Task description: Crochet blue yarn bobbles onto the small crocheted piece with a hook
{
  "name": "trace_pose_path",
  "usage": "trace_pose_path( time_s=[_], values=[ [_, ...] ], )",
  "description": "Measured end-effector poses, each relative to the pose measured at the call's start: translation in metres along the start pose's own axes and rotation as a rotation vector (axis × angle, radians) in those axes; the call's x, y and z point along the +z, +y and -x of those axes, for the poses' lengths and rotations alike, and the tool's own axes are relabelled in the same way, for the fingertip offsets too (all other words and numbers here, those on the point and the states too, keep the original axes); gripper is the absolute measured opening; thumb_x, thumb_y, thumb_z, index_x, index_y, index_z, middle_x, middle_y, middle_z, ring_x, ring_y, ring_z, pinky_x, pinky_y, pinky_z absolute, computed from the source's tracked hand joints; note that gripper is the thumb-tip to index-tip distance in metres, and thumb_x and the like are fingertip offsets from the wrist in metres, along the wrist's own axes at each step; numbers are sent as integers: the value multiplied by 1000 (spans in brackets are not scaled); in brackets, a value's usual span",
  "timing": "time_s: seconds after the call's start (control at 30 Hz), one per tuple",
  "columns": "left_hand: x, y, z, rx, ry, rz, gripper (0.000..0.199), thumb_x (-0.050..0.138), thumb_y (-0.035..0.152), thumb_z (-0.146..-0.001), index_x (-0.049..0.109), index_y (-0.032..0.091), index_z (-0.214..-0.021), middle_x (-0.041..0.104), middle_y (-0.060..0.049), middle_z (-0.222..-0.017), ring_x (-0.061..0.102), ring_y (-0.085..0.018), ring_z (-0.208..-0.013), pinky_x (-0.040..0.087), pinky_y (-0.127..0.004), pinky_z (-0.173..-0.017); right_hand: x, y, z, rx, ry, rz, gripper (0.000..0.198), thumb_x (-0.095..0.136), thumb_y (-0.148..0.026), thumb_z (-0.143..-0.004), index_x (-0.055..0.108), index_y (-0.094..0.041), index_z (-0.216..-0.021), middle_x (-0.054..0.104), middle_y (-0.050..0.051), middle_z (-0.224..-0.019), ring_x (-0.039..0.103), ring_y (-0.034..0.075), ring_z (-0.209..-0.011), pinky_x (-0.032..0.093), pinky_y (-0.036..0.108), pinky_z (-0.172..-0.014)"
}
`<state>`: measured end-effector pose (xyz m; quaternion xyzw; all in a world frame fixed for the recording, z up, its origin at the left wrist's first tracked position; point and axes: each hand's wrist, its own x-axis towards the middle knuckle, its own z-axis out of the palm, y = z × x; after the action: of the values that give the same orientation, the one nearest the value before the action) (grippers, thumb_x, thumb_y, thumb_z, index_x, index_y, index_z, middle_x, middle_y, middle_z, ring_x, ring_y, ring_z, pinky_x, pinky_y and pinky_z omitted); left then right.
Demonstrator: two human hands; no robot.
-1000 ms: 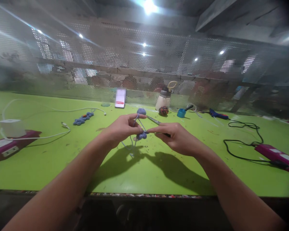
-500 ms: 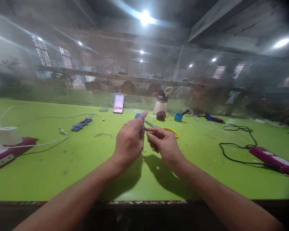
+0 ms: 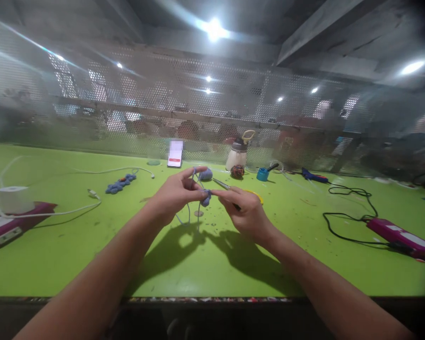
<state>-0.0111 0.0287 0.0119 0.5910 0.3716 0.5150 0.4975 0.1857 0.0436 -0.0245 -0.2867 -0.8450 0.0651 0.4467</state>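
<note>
My left hand (image 3: 179,191) pinches a small blue-purple crocheted piece (image 3: 206,199) between thumb and fingers. A strand of yarn (image 3: 194,175) runs over its raised index finger, and loose yarn hangs below. Close on the right, my right hand (image 3: 244,205) is closed with its index finger pointing at the piece. It seems to grip a slim crochet hook, mostly hidden by the fingers. Just behind the hands lie a blue-purple yarn ball (image 3: 206,174) and yellow-handled scissors (image 3: 221,183), partly covered by my right hand.
A blue crocheted strip (image 3: 121,184) and white cables lie left, beside a purple power strip (image 3: 42,211). Behind stand a phone (image 3: 175,155), a bottle (image 3: 235,158), a dark multicoloured ball (image 3: 237,172) and a blue pot (image 3: 262,174). Right are a corded tool (image 3: 313,176) and another power strip (image 3: 400,235).
My left hand has turned and opened out leftward, its index finger now raised with yarn over it. The crocheted piece and yarn ball show more clearly. My right hand has shifted only slightly.
</note>
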Motion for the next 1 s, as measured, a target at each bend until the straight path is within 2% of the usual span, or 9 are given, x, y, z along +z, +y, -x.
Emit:
trace_pose_path(
  time_s=[0.13, 0.23, 0.33, 0.43, 0.5, 0.63, 0.73, 0.9, 1.0],
  values=[
    [-3, 2, -2, 21, 38, -113, 58, 74, 9, -66, 62, 11, -122, 63, 1, -61, 59, -15, -61, 45, -33, -70, -7, 0, -1, -107, -104, 333, 42, 42, -10, -92, 68, -17, -124, 56, 7, -75, 44, 16, -61, 32, 29, -56],
    [-8, -1, -5, 25, 33, -80, 41, 73, 9, -65, 70, 13, -106, 62, 1, -64, 57, -14, -62, 44, -32, -70, -11, -4, -2, -108, -152, 340, 42, 41, -10, -92, 68, -17, -125, 55, 7, -74, 42, 16, -60, 31, 29, -55],
    [-12, -6, -7, 18, 8, -23, 24, 73, 10, -65, 72, 15, -89, 64, -1, -67, 58, -14, -65, 43, -32, -71, -14, -7, -3, -64, -176, 128, 39, 45, -13, -93, 68, -21, -123, 58, 6, -75, 47, 15, -62, 36, 29, -58],
    [-11, -9, -7, -30, -15, 60, 19, 74, 9, -64, 71, 14, -83, 65, -1, -70, 58, -14, -67, 41, -31, -71, -14, -9, -4, 45, -158, -158, 33, 52, -17, -91, 72, -25, -116, 65, 5, -80, 53, 15, -67, 40, 29, -62],
    [-9, -11, -7, -67, -46, 122, 16, 74, 7, -63, 69, 13, -78, 64, -1, -69, 58, -13, -67, 40, -30, -70, -12, -11, -4, 160, -126, -293, 29, 56, -19, -88, 75, -25, -110, 62, 2, -72, 48, 13, -60, 37, 27, -55],
    [-4, -14, -8, -84, -104, 233, 17, 71, 2, -62, 58, 13, -65, 62, -1, -66, 57, -12, -65, 39, -29, -68, -8, -13, -5, 373, -77, -528, 28, 63, -23, -82, 76, -18, -106, 45, -4, -52, 29, 8, -45, 23, 24, -43],
    [-4, -15, -8, -77, -58, 254, 24, 73, 0, -60, 57, 13, -73, 63, -2, -68, 58, -13, -66, 42, -31, -70, -6, -11, -6, 466, -56, -643, 32, 68, -25, -76, 76, -13, -105, 42, -6, -49, 29, 6, -41, 22, 23, -41],
    [-4, -12, -8, -132, -23, 227, 60, 74, -1, -61, 55, 10, -117, 66, -6, -77, 63, -19, -73, 44, -36, -76, -4, -8, -7, 546, -18, -715, 35, 71, -25, -73, 76, -13, -105, 44, -7, -46, 31, 5, -39, 22, 22, -39],
    [-2, -11, -8, -187, 21, 209, 56, 72, -1, -62, 59, 8, -115, 66, -7, -78, 62, -17, -74, 43, -35, -77, -5, -8, -7, 565, 2, -721, 33, 72, -24, -72, 76, -13, -103, 46, -7, -46, 31, 4, -38, 21, 22, -39]
  ],
)
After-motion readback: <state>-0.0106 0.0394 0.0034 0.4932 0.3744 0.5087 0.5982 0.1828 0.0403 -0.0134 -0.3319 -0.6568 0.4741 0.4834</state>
